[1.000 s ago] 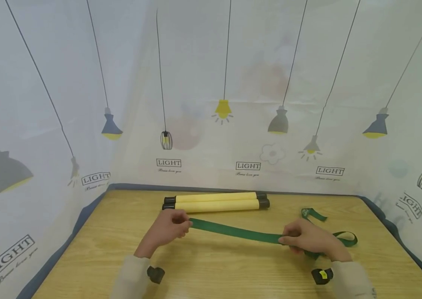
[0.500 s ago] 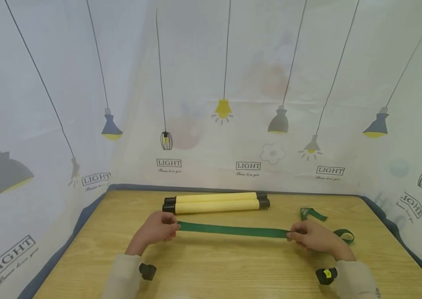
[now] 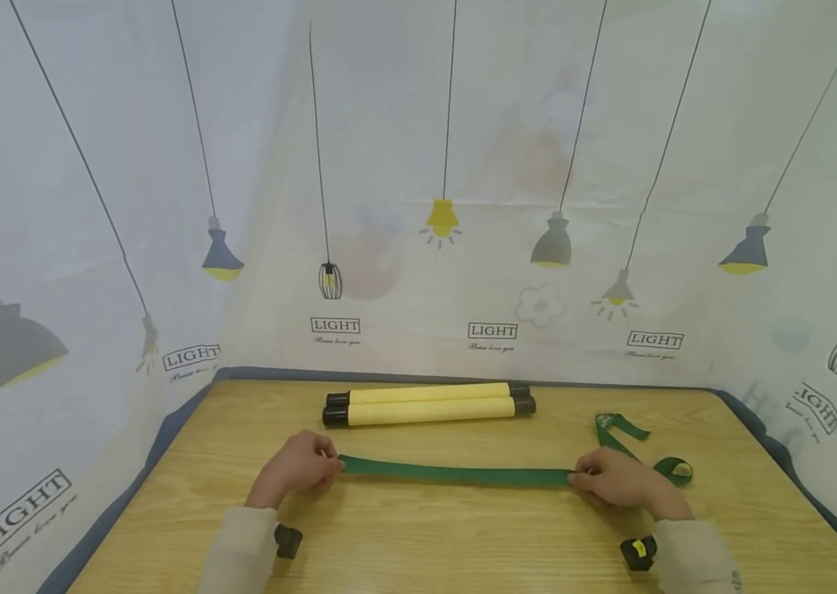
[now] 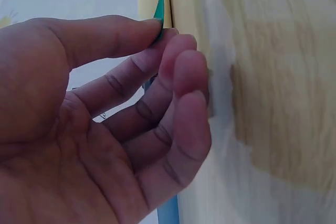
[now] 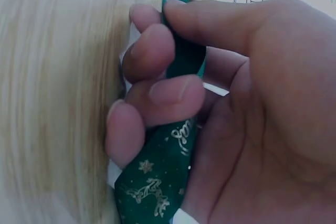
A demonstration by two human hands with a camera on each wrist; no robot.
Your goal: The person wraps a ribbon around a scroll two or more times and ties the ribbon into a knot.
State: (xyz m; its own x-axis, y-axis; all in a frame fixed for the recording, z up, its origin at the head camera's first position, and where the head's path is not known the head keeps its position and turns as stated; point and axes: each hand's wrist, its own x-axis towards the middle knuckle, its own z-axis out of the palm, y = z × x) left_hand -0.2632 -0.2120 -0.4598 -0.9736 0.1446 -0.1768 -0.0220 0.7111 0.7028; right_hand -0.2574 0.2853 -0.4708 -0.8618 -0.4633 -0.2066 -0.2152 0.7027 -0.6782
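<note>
A green ribbon (image 3: pixel 455 474) stretches between my two hands, sagging slightly, low over the table. My left hand (image 3: pixel 298 470) pinches its left end between thumb and index fingertip; the left wrist view shows the other fingers curled loosely and only a sliver of ribbon (image 4: pixel 160 3). Farther along the ribbon, my right hand (image 3: pixel 614 478) pinches it with thumb and fingers. From there the ribbon (image 5: pixel 152 182) runs on through the right palm, showing printed gold snowflakes and a reindeer. Its loose tail (image 3: pixel 674 470) loops and lies on the table beyond the right hand.
Two yellow rolls (image 3: pixel 429 404) with black end caps lie side by side at the back of the wooden table (image 3: pixel 448 544). A white cloth (image 3: pixel 403 165) printed with hanging lamps surrounds the table. Black wrist cameras (image 3: pixel 639 553) sit below my sleeves.
My left hand has moved left and slightly nearer, and the ribbon span between the hands has lengthened and levelled. The loose tail on the right has been drawn in a little.
</note>
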